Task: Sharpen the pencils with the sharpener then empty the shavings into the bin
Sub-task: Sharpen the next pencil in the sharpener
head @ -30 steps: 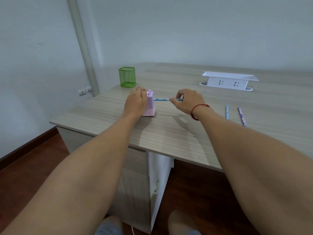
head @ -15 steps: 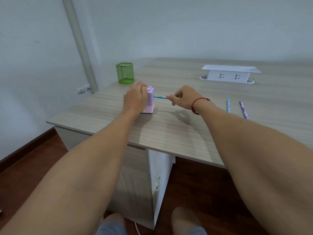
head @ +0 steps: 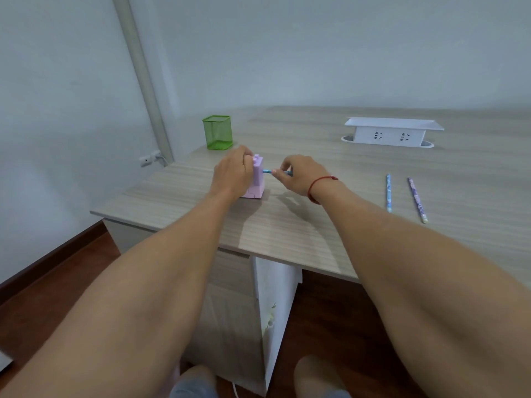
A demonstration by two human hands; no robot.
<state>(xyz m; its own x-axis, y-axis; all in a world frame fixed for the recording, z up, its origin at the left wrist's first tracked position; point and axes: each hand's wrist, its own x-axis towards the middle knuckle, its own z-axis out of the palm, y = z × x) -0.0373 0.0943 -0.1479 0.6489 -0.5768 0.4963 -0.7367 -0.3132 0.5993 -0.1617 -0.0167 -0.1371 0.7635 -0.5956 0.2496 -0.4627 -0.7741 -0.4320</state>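
- Your left hand [head: 232, 176] is curled round the small pink plastic block-shaped sharpener [head: 257, 183], gripping its left side and bracing it on the pale wood-grain bench [head: 287, 225]. Your right hand [head: 301, 175] pinches the thin blue patterned pencil [head: 267, 171] between thumb and fingertips, just right of the sharpener.
- The pencil lies level with its tip end in the sharpener's right face. Only a short stretch of barrel shows between the sharpener and your fingers.
- The sharpener looks light, hollow and smooth-sided, so expect it to slide or tip if you push the pencil in unbraced. Hold it low, on the side opposite the pencil, as your left hand does.
- The pencil is stiff along its barrel, but the lead is probably brittle. Grip close to the sharpener, push straight in, and avoid levering sideways.
- Two more pencils lie flat on the bench well to the right of the sharpener, apart from each other: a light-blue patterned one [head: 388, 192] and, further right, a purple patterned one [head: 416, 198]. They are slim and may roll, so pinch each at mid-barrel.
- The sharpener's lower part looks like a shavings tray, though I cannot tell for sure. Carry it level when you empty it.
- Just behind and left of the sharpener stands a green wire-mesh square cup [head: 217, 136]. Whether it serves as the bin I cannot tell, and no other bin shows.
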